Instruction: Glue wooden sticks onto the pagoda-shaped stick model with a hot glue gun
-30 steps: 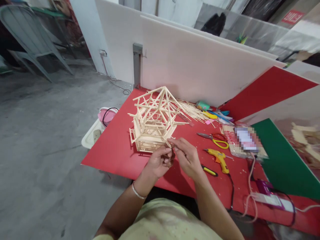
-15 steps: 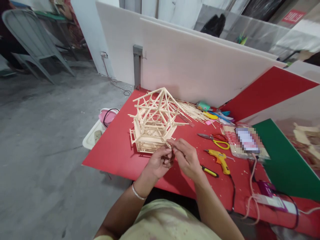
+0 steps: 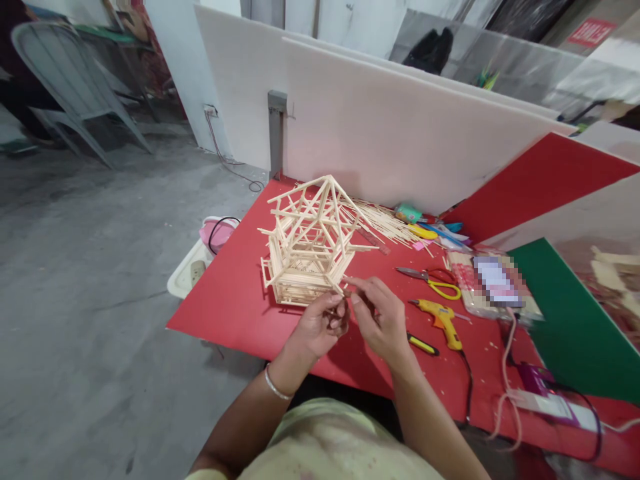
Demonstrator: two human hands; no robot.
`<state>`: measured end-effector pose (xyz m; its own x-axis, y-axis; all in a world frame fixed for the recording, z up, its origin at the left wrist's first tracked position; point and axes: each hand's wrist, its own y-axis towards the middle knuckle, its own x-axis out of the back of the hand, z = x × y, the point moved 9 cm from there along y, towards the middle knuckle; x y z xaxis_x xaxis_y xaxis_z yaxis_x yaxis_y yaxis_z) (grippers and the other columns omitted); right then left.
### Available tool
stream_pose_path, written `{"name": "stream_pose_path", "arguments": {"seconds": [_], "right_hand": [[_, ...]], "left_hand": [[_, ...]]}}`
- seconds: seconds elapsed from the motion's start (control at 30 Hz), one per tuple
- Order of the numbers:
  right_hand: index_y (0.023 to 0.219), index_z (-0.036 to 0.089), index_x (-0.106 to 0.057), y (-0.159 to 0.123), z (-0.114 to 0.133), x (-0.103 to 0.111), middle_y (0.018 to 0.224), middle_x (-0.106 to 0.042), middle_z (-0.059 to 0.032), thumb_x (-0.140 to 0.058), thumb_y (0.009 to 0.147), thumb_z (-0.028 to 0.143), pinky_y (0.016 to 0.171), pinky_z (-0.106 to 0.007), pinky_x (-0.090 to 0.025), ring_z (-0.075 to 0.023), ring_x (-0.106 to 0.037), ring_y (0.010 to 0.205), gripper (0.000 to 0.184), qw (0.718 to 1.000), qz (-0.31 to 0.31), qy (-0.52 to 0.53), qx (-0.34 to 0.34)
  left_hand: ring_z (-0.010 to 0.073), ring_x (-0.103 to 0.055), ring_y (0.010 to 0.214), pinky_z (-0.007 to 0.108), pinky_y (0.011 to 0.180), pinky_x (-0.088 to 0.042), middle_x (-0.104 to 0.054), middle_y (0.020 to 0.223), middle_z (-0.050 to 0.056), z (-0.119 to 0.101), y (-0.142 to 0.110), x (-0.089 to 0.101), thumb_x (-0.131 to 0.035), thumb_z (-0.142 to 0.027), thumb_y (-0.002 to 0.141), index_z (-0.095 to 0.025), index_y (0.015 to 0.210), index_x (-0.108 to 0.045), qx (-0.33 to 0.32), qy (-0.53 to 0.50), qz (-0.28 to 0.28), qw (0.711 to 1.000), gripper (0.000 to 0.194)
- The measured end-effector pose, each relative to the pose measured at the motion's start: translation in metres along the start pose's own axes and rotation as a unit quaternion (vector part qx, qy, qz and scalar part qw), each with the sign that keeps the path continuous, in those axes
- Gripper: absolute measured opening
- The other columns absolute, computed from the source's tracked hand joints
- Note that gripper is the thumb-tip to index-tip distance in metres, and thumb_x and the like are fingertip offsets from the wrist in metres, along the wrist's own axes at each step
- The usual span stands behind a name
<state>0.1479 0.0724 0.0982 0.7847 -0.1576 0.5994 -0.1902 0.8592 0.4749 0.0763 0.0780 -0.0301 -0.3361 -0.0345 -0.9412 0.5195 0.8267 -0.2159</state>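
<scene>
Stick model (image 3: 301,279): standing on worktop (image 3: 225,297) | left hand (image 3: 319,327) and right hand (image 3: 383,319): fingers curled at its near right corner, cannot tell whether gripping anything | glue gun (image 3: 441,317): right of both

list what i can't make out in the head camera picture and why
Head view, all four:
Anything between the fingers: too small, partly covered by them.
Far side of the stick frame: hidden by its near sticks.
Phone screen: pixelated.
Red sign's wording: blurred.

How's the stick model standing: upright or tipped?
Upright: the stick model sits base-down on the red tabletop, its peaked roof frame uppermost.
</scene>
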Motion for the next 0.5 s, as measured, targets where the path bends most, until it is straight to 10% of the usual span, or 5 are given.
{"name": "stream_pose_path", "arguments": {"seconds": [0.5], "right_hand": [[0.112,0.023,-0.071,-0.0062,-0.0005,-0.0028,0.091,-0.063,-0.0044,-0.059,0.092,0.019,0.072,-0.030,-0.053,-0.0156,-0.061,0.078,0.023,1.000,-0.024,-0.009,0.003]], "left_hand": [[0.0041,-0.040,0.036,0.014,0.036,-0.027,-0.056,0.052,-0.003,-0.0038,0.0015,-0.0033,-0.075,-0.042,0.080,-0.014,0.068,-0.060,-0.007,-0.008,-0.038,0.999,0.034]]}}
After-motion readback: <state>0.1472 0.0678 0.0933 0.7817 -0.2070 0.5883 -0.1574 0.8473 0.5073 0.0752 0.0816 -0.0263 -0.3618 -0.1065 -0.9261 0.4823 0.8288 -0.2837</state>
